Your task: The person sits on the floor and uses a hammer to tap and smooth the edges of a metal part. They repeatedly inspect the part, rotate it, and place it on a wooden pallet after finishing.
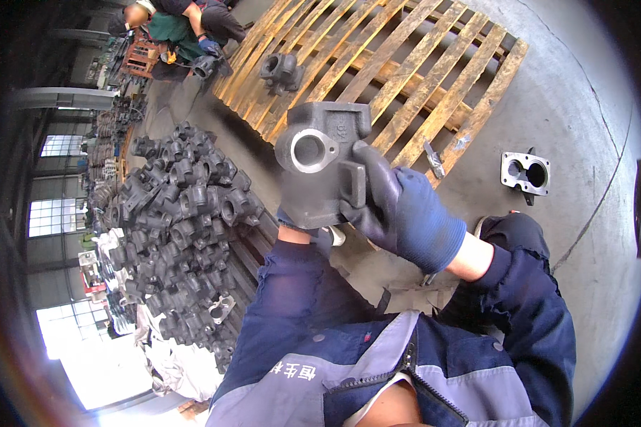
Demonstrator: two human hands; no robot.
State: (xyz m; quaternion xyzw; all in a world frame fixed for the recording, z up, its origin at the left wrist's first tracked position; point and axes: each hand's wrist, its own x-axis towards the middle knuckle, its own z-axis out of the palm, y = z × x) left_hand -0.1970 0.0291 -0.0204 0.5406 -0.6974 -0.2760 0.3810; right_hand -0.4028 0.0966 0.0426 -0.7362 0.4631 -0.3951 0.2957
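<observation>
A dark grey metal casting is raised in front of my chest. It has a bright machined ring around a round hole and a squared bracket on its right side. My right hand, in a blue work glove, is closed on the casting's right edge, thumb across the near face. My left hand is behind the lower left of the casting. Only a bit of its blue glove shows at the wrist, and its fingers are hidden.
A wooden slatted pallet lies ahead, with another casting on it. A large heap of castings is at left. One flanged casting rests on the floor at right. Far left, a co-worker's gloved hand is at a dark part.
</observation>
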